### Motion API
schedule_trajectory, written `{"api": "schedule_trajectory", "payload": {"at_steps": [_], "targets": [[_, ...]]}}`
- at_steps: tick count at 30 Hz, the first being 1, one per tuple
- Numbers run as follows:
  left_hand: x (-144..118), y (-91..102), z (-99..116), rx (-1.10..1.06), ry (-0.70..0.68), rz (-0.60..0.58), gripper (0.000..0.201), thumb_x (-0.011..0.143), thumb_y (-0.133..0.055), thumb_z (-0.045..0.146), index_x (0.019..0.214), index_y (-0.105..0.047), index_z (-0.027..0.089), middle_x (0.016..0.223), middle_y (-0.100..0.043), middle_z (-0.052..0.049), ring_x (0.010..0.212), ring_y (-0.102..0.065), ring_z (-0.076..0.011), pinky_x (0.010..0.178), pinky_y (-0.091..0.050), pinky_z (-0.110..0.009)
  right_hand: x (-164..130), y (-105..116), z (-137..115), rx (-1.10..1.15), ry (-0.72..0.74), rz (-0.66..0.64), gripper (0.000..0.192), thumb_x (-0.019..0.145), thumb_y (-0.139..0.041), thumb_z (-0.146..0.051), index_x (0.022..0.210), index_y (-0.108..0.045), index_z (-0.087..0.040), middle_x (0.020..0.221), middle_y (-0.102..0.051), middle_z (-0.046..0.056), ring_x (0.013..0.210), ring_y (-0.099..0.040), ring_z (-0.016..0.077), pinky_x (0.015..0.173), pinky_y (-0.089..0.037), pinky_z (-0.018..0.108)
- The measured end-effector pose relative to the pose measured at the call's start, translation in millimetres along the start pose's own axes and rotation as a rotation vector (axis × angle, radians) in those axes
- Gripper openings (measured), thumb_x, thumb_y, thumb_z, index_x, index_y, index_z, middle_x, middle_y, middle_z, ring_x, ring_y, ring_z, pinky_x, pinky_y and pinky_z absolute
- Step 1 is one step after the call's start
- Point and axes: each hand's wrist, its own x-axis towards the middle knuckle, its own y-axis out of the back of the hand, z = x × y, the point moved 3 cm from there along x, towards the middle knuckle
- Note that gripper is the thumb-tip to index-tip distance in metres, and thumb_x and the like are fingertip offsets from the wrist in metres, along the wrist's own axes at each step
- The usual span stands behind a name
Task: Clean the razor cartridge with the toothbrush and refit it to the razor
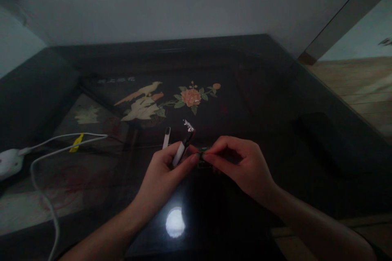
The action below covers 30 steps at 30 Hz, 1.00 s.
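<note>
My left hand (165,173) holds a slim white pen-like stick (180,151) with a dark tip, pointing up and away. My right hand (241,163) pinches a small dark piece (202,155) between thumb and fingers, right against the left fingertips. The two hands meet above a dark glossy table (260,89). A second white stick (166,137) lies on the table just beyond the left hand. A small white scrap (188,124) lies a little farther off.
The table top shows an inlaid bird (143,98) and flower (191,97). A white cable (58,147) with a yellow tag (76,142) runs from a white plug (9,163) at the left. A lamp's reflection (175,222) shines near me. Wooden floor (361,85) lies right.
</note>
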Motion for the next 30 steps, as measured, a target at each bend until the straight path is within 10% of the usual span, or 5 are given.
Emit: {"api": "schedule_trajectory", "payload": {"at_steps": [8,16,22,30], "targets": [[-0.2,-9.1,-9.1,-0.548,0.257,-0.244,0.039,0.069,-0.076,0.048,0.072,-0.055,0.016,0.052,-0.034,0.009,0.046,-0.023,-0.0049,0.044,-0.018,-0.018,-1.2,11.7,-11.4,-0.018,0.292,-0.173,0.019,0.083,-0.069,-0.016,0.099,-0.074,-0.025,0.087,-0.068,0.003,0.078,-0.064,0.0136,0.068,-0.051,0.024],[-14.0,-24.8,-13.9,-0.638,0.467,-0.587,0.043,0.062,-0.082,0.048,0.068,-0.054,0.016,0.05,-0.04,0.007,0.045,-0.027,-0.005,0.045,-0.019,-0.02,-3.1,6.1,-11.0,0.147,0.352,-0.331,0.014,0.072,-0.08,-0.021,0.085,-0.078,-0.024,0.079,-0.057,0.0,0.072,-0.058,0.0117,0.065,-0.051,0.023],[-12.8,-23.2,-17.5,-0.578,0.448,-0.575,0.045,0.067,-0.076,0.055,0.072,-0.058,0.015,0.055,-0.04,0.005,0.049,-0.032,-0.0064,0.047,-0.021,-0.021,-3.5,7.6,-13.2,0.201,0.324,-0.33,0.006,0.072,-0.08,-0.023,0.076,-0.076,-0.022,0.074,-0.056,0.0,0.068,-0.056,0.0113,0.061,-0.048,0.024],[-2.4,-17.4,-9.5,-0.364,0.246,-0.317,0.039,0.087,-0.053,0.056,0.082,-0.054,0.017,0.056,-0.031,0.009,0.046,-0.022,-0.0057,0.04,-0.016,-0.017,9.6,31.2,0.8,0.397,-0.094,-0.013,0.018,0.076,-0.077,-0.028,0.065,-0.066,-0.02,0.064,-0.054,-0.003,0.057,-0.045,0.0085,0.049,-0.035,0.02]]}}
